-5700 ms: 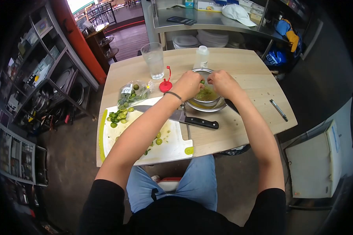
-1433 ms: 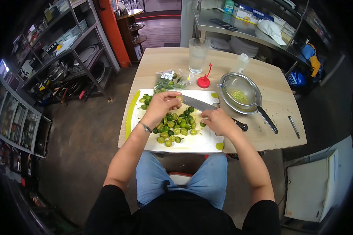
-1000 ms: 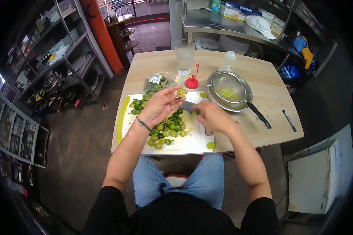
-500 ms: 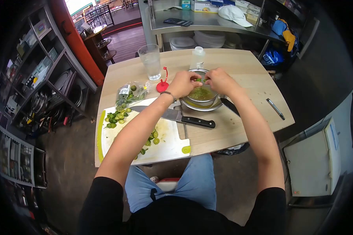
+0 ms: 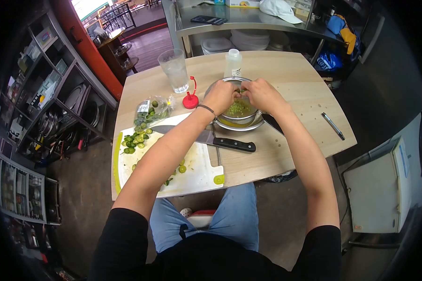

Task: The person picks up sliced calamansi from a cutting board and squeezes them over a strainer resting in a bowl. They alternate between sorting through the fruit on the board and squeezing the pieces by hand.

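Note:
My left hand (image 5: pixel 221 97) and my right hand (image 5: pixel 260 95) meet over a strainer (image 5: pixel 254 117), fingertips pinched around a small green lime half (image 5: pixel 241 91), mostly hidden by the fingers. Seeds and pulp (image 5: pixel 238 108) lie in the strainer, which rests on a metal bowl (image 5: pixel 241 127) with yellowish liquid showing in it. The strainer's black handle (image 5: pixel 273 123) points toward me, under my right forearm. Left of the bowl, cut limes (image 5: pixel 137 139) lie on a white cutting board (image 5: pixel 192 180) with green edges. A black-handled knife (image 5: pixel 234 144) lies across the board's edge, its blade partly behind my left forearm.
A plastic bag of whole limes (image 5: pixel 150 112) sits behind the board. Beyond stand a glass of water (image 5: pixel 176 75), a red squeeze cap (image 5: pixel 190 100) and a plastic bottle (image 5: pixel 233 63). A pen (image 5: pixel 333 126) lies at right. A metal counter (image 5: pixel 248 24) stands behind the table.
My hands have drawn slightly closer together over the strainer, and the lime half is more covered by my fingers. The view has shifted slightly; the other things stay in place.

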A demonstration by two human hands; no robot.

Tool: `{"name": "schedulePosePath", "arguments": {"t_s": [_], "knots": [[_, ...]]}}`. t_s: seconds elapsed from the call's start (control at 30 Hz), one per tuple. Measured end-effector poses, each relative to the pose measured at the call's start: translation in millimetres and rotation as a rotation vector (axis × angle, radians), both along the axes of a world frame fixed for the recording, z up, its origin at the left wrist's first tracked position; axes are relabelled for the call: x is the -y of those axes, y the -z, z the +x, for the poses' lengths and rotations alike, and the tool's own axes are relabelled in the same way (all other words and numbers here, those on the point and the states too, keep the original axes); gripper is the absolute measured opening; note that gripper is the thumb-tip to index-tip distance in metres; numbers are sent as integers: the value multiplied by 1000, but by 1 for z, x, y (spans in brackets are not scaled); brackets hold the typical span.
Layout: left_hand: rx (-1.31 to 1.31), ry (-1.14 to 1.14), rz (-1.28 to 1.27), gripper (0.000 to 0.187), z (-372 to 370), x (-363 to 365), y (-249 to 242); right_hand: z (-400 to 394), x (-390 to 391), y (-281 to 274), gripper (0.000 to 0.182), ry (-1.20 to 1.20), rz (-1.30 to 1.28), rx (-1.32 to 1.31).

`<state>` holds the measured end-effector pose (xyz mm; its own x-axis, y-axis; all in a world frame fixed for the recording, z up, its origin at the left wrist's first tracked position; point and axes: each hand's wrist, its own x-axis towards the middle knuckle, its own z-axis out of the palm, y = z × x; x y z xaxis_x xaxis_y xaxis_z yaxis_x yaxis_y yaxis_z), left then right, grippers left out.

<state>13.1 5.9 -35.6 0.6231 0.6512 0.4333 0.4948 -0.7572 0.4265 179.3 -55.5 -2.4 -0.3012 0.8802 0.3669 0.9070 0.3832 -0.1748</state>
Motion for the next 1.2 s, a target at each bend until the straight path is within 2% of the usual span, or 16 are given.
{"name": "schedulePosePath", "arguments": {"t_s": [0.1,0.33,0.4,0.6,0.9,1.2], "knots": [[-52,-32,21,13,0,-1,0,-5,8,-5,13,116,-7,56],[-9,-44,62,16,-1,5,-13,-6,6,-6,16,89,40,125],[50,8,-12,19,-4,10,-23,-4,6,-8,14,98,38,109],[104,98,17,22,-4,3,-26,-5,7,-7,12,53,99,31],[-10,-38,108,16,-2,5,-23,-9,7,-10,12,61,55,41],[71,-32,184,16,2,1,-29,-8,11,-24,13,69,118,-66]]}}
